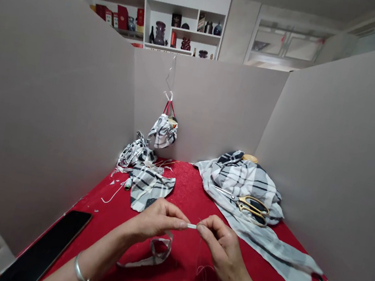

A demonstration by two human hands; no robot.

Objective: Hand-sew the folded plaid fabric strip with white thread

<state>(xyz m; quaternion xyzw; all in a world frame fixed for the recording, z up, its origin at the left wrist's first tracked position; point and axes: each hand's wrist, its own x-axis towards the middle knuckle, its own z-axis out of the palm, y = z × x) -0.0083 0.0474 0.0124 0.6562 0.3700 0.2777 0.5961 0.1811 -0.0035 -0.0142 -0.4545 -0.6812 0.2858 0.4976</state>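
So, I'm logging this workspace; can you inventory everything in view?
Shelving: 1, white, upper background
Shelf items: many, mixed colours, on shelving
Tablecloth: 1, red, across work area
Panels: at least 3, grey, left, back, right
Hook: 1, white, back
Bag: 1, plaid, below hook
Scrap heap: 1, black and white, back left
Plaid piece: 1, black, grey and white, left
Spool: 1, green, beside plaid piece
Phone: 1, black, front left
Cloth heap: 1, grey plaid, right
Scissors: 1, gold handles, on cloth heap
Round object: 1, yellow, behind cloth heap
Fabric strip: 1, white, front centre
Thread: count unclear, white, front centre
Bracelet: 1, silver, left wrist
Left hand: 1, bare, pinching strip
Right hand: 1, bare, pinching strip
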